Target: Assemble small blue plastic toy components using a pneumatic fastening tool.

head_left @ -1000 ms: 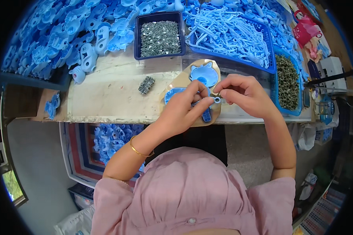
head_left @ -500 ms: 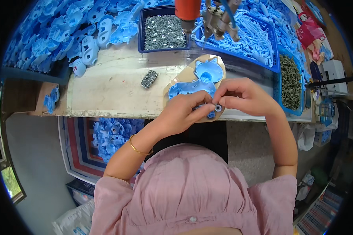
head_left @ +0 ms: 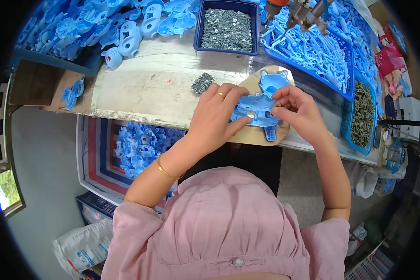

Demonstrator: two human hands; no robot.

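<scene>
A tan board (head_left: 284,129) lies at the table's front edge with a light-blue animal-shaped plastic set on it. Its head-shaped piece (head_left: 271,79) is at the far side, and the body shell (head_left: 254,117) lies nearer to me. A narrow blue piece (head_left: 270,134) sticks out toward me below the shell. My left hand (head_left: 214,113) grips the shell's left end, thumb on the near side and fingers on the far side. At the shell's right end, my right hand (head_left: 301,112) has thumb and index finger bent together; whatever is between them is hidden.
A small pile of metal parts (head_left: 202,83) lies left of the board. Behind stand a dark-blue bin of small metal pieces (head_left: 228,29), a basket of blue strips (head_left: 312,56) and a basket of screws (head_left: 362,112). Tool heads (head_left: 308,16) hang above. Blue shells (head_left: 79,28) are heaped far left.
My hands have moved apart from their shared pinch near the board's front. The left now spans the body shell, which covers the earlier open cavity; the right is at its right end.
</scene>
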